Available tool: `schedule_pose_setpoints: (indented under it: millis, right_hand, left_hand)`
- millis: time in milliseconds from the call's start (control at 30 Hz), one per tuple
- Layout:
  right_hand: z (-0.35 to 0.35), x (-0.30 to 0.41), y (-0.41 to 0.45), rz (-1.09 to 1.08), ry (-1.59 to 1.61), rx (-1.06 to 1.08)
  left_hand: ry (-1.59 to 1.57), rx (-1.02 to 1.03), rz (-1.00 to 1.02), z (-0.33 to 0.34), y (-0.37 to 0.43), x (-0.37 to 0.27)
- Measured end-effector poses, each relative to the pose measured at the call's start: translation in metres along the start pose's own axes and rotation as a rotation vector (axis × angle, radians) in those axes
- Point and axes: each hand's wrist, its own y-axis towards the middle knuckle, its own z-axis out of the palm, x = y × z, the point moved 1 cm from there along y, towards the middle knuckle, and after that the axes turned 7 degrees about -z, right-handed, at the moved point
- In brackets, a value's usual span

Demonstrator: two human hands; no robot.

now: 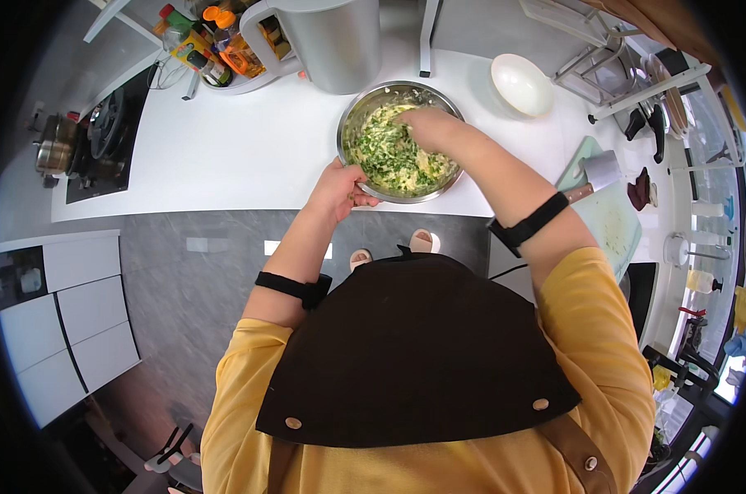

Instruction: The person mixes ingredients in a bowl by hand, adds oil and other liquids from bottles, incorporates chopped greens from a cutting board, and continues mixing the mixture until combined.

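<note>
A round stainless steel mixing bowl [347, 111] stands near the front edge of the white countertop. It holds a mixture of chopped green leaves and pale yellow bits [385, 151]. My left hand [342, 188] grips the bowl's near-left rim, thumb over the edge and fingers under its outer side. Inside the bowl, my right hand [431, 129] reaches down into the mixture from the right. Its fingertips are partly buried, so whether they close on any of the food is hidden.
Behind the bowl stands a grey electric kettle or jug [336, 46], with bottles [231, 43] on its left. A white bowl [521, 85] sits back right. Right, a cleaver [598, 173] lies on a pale green cutting board [614, 216]. A black cooktop [110, 148] is far left.
</note>
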Motion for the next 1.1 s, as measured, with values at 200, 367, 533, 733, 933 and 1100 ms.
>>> schedule_pose_setpoints:
  millis: [200,367,533,733,933,1100]
  right_hand:
    - [0.044,0.033,-0.013,0.235,0.007,0.011]
    - [0.026,0.008,0.011,0.122,0.461,-0.188]
    - [0.016,-0.004,0.029,0.196,0.216,-0.404]
    - [0.027,0.031,0.011,-0.234,-0.062,0.250]
    - [0.012,-0.011,0.032,0.007,-0.055,-0.333]
    - [0.034,0.035,0.036,-0.236,-0.033,-0.079]
  left_hand:
    - [0.007,0.019,0.019,0.007,-0.005,0.000]
    - [-0.012,0.008,0.016,0.004,-0.006,0.004]
    - [0.008,0.012,0.006,0.007,-0.005,0.001]
    - [0.005,0.045,0.015,0.002,-0.004,0.002]
    - [-0.003,0.002,-0.005,0.008,-0.008,0.000]
    - [-0.015,0.074,-0.026,0.000,-0.007,0.000]
